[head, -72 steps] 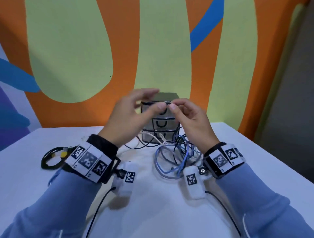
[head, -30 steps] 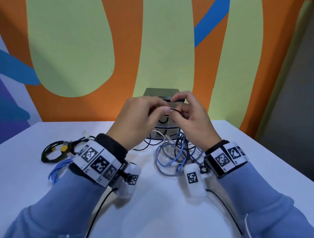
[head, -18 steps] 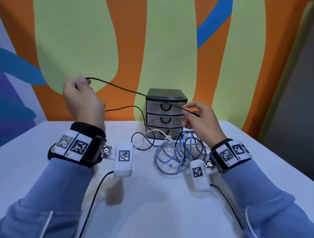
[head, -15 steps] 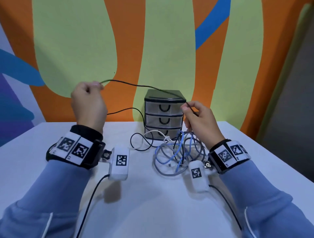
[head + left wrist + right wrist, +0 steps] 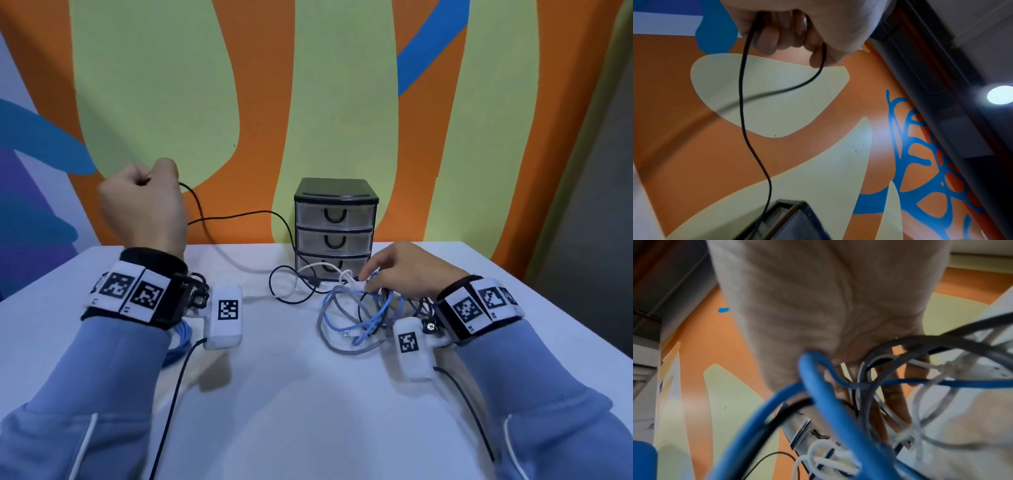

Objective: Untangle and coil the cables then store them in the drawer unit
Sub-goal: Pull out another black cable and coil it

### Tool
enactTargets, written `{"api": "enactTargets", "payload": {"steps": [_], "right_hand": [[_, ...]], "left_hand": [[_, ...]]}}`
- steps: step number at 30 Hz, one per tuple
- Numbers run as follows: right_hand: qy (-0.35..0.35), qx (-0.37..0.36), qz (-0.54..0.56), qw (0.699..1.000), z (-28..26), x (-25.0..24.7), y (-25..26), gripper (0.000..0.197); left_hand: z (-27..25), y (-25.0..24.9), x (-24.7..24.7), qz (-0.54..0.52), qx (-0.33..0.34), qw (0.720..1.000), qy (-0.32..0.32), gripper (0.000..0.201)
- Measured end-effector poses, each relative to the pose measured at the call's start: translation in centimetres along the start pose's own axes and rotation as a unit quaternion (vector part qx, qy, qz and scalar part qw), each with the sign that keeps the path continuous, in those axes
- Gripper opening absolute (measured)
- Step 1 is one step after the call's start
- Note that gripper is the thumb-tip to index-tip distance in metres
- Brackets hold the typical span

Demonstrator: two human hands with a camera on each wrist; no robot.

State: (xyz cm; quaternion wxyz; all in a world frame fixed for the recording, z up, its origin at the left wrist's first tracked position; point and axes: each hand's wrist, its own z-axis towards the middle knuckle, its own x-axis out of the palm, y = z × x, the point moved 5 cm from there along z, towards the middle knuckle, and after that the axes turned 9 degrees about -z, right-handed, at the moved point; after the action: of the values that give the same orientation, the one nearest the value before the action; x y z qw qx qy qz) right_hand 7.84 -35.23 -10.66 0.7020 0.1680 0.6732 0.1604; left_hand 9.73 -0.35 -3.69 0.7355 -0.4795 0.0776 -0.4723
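Observation:
My left hand [image 5: 150, 176] is raised at the left in a fist and grips a thin black cable [image 5: 202, 219]. In the left wrist view its curled fingers [image 5: 768, 40] hold that black cable [image 5: 743, 113] in a hanging loop. The cable sags past the three-drawer unit [image 5: 335, 219] to a loop on the table. All drawers are closed. My right hand [image 5: 371, 279] lies low on the tangle of blue, grey and white cables [image 5: 356, 318] in front of the unit. In the right wrist view its fingers [image 5: 894, 394] reach fairly straight in among the blue cable [image 5: 828, 402] and grey strands.
A blue cable bundle [image 5: 178, 339] lies on the white table [image 5: 308, 411] under my left wrist. The drawer unit stands against the painted wall at the table's back edge. The table's right edge [image 5: 548, 308] is near my right forearm.
My right hand has let go of the black cable and dropped onto the tangle. The left hand stays raised with the cable, which has gone from stretched between the hands to sagging.

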Motion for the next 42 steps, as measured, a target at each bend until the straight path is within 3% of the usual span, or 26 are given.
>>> {"api": "enactTargets", "payload": {"steps": [3, 5, 7, 10, 13, 14, 15, 17, 20, 22, 24, 27, 29, 31, 34, 37, 39, 42], "right_hand": [[-0.078, 0.012, 0.034, 0.996, 0.2, -0.7, -0.6, 0.013], [-0.151, 0.013, 0.044, 0.987, 0.3, -1.4, -1.0, 0.021], [-0.200, -0.010, 0.066, 0.978, 0.3, -1.9, -0.9, 0.022], [-0.269, -0.053, 0.155, 0.949, -0.3, -2.6, -0.1, 0.021], [-0.347, -0.092, 0.222, 0.906, -1.2, -3.5, 0.5, 0.029], [-0.368, -0.104, 0.235, 0.894, -1.5, -3.7, 0.6, 0.031], [-0.384, -0.115, 0.243, 0.883, -1.7, -3.9, 0.7, 0.032], [-0.401, -0.139, 0.257, 0.868, -2.0, -4.1, 0.9, 0.033], [-0.410, -0.181, 0.270, 0.852, -2.4, -4.2, 1.4, 0.038], [-0.414, -0.215, 0.259, 0.845, -2.5, -4.2, 1.9, 0.045], [-0.419, -0.241, 0.251, 0.839, -2.5, -4.2, 2.0, 0.049], [-0.409, -0.271, 0.275, 0.827, -2.5, -4.2, 2.2, 0.041], [-0.392, -0.285, 0.299, 0.822, -2.6, -4.1, 2.6, 0.033], [-0.362, -0.295, 0.320, 0.824, -2.7, -3.9, 3.1, 0.029], [-0.268, -0.306, 0.356, 0.842, -2.4, -3.1, 4.0, 0.038], [-0.180, -0.284, 0.286, 0.897, -2.3, -2.0, 4.4, 0.046], [-0.145, -0.261, 0.203, 0.932, -2.1, -1.2, 4.3, 0.030], [-0.125, -0.223, 0.132, 0.958, -1.4, -0.7, 3.5, 0.016]], "left_hand": [[1.2, 0.1, -1.2, -0.057, -0.032, 0.996, -0.056, 0.037], [1.8, 0.4, -1.4, -0.095, -0.073, 0.992, -0.047, 0.032], [1.5, 0.4, -0.4, -0.082, -0.081, 0.993, 0.040, 0.022], [-0.5, 0.5, 2.3, 0.033, -0.034, 0.965, 0.260, 0.023], [-3.5, 1.8, 4.4, 0.208, -0.033, 0.865, 0.455, 0.015], [-4.0, 2.2, 4.7, 0.251, -0.034, 0.836, 0.486, 0.005], [-4.4, 2.5, 4.8, 0.282, -0.024, 0.819, 0.500, 0.011], [-4.7, 2.5, 5.4, 0.307, 0.034, 0.814, 0.492, 0.035], [-5.8, 0.6, 6.6, 0.208, 0.128, 0.845, 0.476, 0.053], [-6.6, -0.5, 7.5, 0.126, 0.144, 0.867, 0.461, 0.049], [-7.3, -0.9, 8.9, 0.092, 0.117, 0.875, 0.461, 0.038], [-8.9, 1.1, 11.5, 0.102, 0.042, 0.837, 0.537, 0.032], [-10.0, 2.9, 12.4, 0.107, -0.006, 0.802, 0.588, 0.047], [-11.1, 3.4, 12.5, 0.086, -0.015, 0.789, 0.608, 0.034], [-10.5, 2.5, 12.0, 0.022, 0.040, 0.821, 0.569, 0.030], [-9.3, 1.0, 11.2, -0.092, 0.008, 0.860, 0.502, 0.028], [-8.4, 0.0, 10.4, -0.138, -0.012, 0.890, 0.435, 0.025], [-6.3, -0.8, 8.5, -0.171, -0.023, 0.933, 0.316, 0.025]]}}
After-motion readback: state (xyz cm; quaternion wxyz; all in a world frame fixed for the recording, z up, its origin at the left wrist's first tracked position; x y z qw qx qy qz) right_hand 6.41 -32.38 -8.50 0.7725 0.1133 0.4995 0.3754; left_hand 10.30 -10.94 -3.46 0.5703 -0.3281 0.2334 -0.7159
